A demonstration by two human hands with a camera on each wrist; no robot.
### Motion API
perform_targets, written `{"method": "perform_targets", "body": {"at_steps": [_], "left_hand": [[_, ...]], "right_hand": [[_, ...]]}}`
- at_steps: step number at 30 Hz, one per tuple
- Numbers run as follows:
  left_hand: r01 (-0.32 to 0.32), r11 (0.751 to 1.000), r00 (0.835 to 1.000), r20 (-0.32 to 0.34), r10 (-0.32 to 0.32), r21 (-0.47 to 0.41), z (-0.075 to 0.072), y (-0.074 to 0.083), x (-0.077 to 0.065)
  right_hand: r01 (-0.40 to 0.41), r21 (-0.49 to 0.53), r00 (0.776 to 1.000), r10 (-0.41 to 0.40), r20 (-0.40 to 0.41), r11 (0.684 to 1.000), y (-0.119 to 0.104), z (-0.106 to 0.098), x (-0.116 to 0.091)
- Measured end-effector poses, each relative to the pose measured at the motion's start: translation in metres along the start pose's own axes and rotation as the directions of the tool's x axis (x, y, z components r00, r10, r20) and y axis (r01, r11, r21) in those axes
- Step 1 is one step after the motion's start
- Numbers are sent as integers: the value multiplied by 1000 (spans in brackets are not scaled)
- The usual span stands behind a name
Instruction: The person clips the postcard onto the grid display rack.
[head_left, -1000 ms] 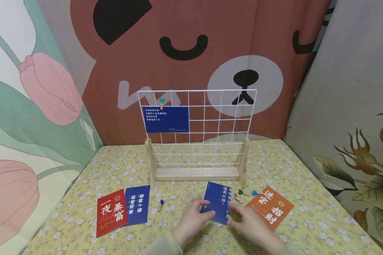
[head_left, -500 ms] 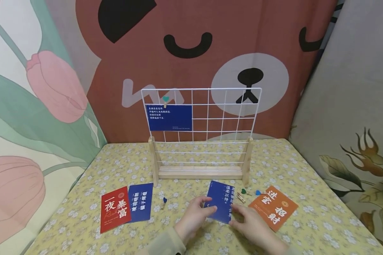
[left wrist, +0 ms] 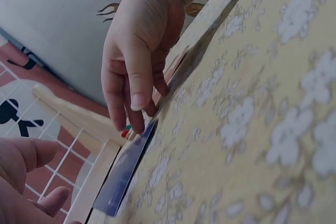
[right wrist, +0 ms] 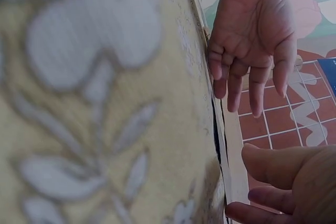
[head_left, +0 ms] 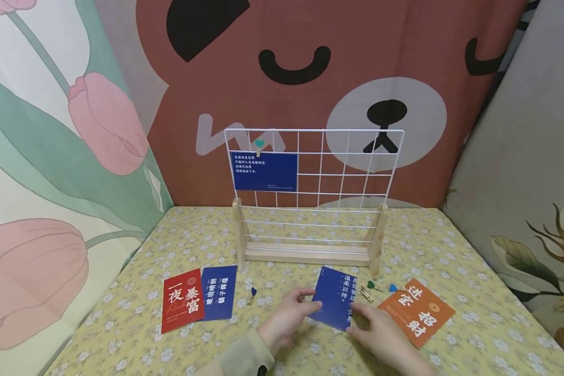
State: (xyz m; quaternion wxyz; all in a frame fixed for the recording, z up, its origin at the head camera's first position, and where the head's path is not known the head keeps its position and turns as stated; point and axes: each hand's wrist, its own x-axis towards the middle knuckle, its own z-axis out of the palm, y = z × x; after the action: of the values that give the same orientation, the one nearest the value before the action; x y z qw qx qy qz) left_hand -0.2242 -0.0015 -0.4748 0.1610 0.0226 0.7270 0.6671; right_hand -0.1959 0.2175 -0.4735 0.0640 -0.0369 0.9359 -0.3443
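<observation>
A dark blue card (head_left: 331,300) with white lettering lies on the flowered cloth, in front of the rack. My left hand (head_left: 288,317) is at its left edge, thumb and fingers apart, the thumb tip overlapping the card in the head view. At the opposite edge is my right hand (head_left: 379,330), its fingers loosely bent and the fingertips right by the edge. In the left wrist view the card (left wrist: 124,176) appears nearly edge-on, below the right hand's fingertips (left wrist: 137,102). The right wrist view shows the left hand (right wrist: 254,40) with spread, relaxed fingers.
A white wire grid rack (head_left: 343,175) on a wooden stand bears another blue card (head_left: 265,172) under a green heart clip (head_left: 259,144). Left lie a red card (head_left: 182,302), a blue card (head_left: 220,293) and a blue heart clip (head_left: 253,292). Right are an orange card (head_left: 417,313) and several clips (head_left: 366,294).
The whole head view has shifted, so the rack and cards appear farther right. Both hands stay beside the blue card; the left thumb overlaps it slightly less.
</observation>
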Motion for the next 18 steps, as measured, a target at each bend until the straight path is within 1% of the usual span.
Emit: {"method": "perform_targets", "body": {"at_steps": [5, 8, 12, 15, 18], "left_hand": [[18, 1000, 1000, 16, -18, -13, -2, 3, 3], [45, 999, 998, 38, -44, -18, 0, 4, 6], [83, 996, 996, 32, -81, -41, 3, 5, 9], [78, 997, 997, 10, -78, -22, 5, 5, 9], [63, 998, 998, 10, -63, 8, 7, 4, 9]], "right_hand": [[10, 1, 1000, -10, -2, 1000, 0, -3, -1], [26, -8, 1000, -26, -7, 1000, -1, -2, -2], [35, -5, 999, -35, 17, 999, -2, -1, -1], [26, -5, 999, -26, 33, 1000, -1, -1, 0], [15, -9, 999, -15, 35, 1000, -1, -1, 0]]}}
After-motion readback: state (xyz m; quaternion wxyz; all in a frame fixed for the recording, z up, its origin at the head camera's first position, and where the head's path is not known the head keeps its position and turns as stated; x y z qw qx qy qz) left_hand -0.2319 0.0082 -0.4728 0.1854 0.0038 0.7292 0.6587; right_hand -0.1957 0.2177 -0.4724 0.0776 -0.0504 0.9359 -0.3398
